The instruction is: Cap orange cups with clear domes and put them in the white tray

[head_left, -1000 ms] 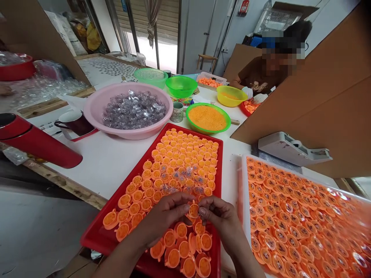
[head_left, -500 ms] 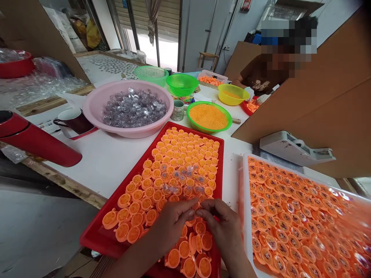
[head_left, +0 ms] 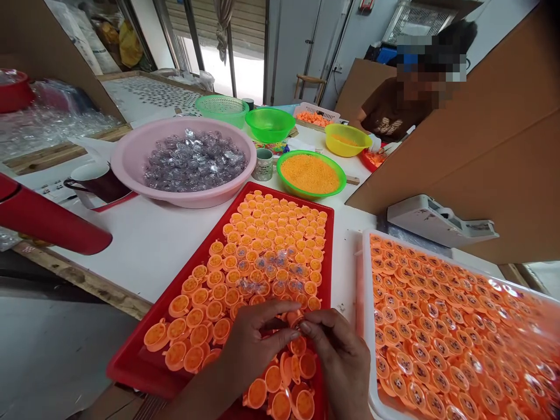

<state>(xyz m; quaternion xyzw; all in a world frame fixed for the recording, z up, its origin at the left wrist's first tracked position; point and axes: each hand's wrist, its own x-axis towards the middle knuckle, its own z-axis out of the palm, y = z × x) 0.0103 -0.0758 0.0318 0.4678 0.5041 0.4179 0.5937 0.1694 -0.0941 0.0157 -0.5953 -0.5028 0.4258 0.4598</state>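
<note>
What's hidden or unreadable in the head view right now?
- Orange cup between left hand and right hand: mostly covered by fingertips.
- Red tray: near edge cut off by frame bottom.
- White tray: right end cut off.
- Co-worker's hands: behind the cardboard.

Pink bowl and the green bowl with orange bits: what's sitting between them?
A small mug stands between the pink bowl and the green bowl, seen in the head view.

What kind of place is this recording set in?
Probably a small hand-assembly workshop. A red tray and a white tray hold rows of orange cups, a pink basin is heaped with clear caps, and another person works at the same table.
</note>
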